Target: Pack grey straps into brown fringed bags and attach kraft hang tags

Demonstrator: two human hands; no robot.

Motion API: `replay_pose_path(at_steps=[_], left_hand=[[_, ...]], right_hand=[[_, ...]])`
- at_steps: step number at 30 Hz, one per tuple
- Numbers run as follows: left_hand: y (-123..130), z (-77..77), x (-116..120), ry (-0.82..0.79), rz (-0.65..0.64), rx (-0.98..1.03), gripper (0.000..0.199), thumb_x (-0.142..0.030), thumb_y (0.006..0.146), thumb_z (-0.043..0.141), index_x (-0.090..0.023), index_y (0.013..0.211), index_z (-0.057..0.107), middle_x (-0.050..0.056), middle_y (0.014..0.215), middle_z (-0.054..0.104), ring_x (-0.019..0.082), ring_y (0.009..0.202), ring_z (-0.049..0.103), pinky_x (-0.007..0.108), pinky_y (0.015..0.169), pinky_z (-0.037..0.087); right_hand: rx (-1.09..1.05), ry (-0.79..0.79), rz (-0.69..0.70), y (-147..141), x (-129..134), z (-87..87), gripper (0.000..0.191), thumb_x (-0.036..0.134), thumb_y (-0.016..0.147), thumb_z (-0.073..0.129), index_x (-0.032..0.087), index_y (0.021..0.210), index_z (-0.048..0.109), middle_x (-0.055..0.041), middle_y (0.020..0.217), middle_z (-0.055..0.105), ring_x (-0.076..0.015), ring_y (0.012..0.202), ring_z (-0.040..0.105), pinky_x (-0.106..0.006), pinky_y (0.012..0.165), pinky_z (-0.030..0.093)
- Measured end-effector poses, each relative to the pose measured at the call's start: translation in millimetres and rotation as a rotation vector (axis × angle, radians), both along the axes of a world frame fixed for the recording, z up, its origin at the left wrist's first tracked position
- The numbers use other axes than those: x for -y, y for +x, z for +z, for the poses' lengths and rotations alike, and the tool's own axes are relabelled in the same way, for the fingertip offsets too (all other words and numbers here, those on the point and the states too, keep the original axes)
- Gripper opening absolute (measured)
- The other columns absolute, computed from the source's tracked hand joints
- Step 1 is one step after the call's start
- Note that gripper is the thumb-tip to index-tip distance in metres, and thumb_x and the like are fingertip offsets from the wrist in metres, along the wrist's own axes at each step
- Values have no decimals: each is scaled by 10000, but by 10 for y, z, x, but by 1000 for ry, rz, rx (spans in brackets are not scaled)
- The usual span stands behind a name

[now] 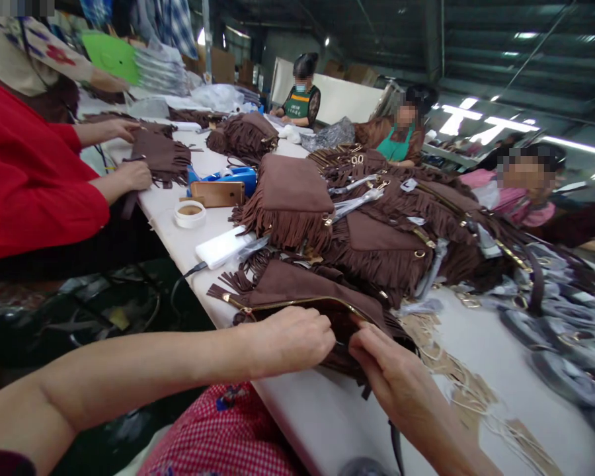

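Observation:
A brown fringed bag (297, 285) lies at the near edge of the white table, its gold zipper undone and its dark inside showing. My left hand (297, 337) is closed in a fist at the bag's opening; what it grips, if anything, is hidden. On the right side of the opening, my right hand (379, 354) has its fingers pressed together on the bag's edge, the fingertips partly inside. Just behind sits another brown fringed bag (293, 185) with its flap down.
A pile of brown bags (396, 244) covers the table's middle. A white power bank (221, 246), tape roll (189, 214), phone (217, 194) and blue tape dispenser (235, 177) lie left. Paper tags (439, 360) lie right. A red-sleeved person works at left; others sit behind.

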State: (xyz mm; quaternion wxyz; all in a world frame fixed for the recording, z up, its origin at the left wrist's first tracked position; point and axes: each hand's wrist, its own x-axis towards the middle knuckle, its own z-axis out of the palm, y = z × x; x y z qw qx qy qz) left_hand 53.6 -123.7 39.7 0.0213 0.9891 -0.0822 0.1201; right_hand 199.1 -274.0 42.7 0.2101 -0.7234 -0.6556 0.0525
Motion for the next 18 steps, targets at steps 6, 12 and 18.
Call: replay_pose_path(at_steps=[6, 12, 18], left_hand=[[452, -170, -21, -111, 76, -136, 170, -48, 869, 537, -57, 956, 683, 156, 941, 738, 268, 859, 704, 366, 789, 561], [547, -135, -57, -310, 5, -207, 283, -6, 799, 574, -41, 1063, 670, 171, 1090, 722, 270, 1013, 680, 333, 903, 538], [717, -198, -51, -368, -41, -159, 323, 28, 749, 571, -99, 1026, 678, 148, 1043, 736, 254, 998, 680, 320, 898, 527]], right_hand=[[7, -105, -28, 166, 167, -7, 188, 260, 974, 393, 237, 855, 537, -47, 931, 677, -163, 711, 641, -263, 653, 472], [2, -238, -125, 162, 390, -82, 211, 285, 967, 365, 243, 797, 484, -8, 672, 639, -195, 605, 645, -281, 557, 442], [26, -191, -271, 203, 432, -102, 197, 335, 960, 371, 251, 811, 469, 5, 601, 605, -200, 539, 619, -281, 521, 406]])
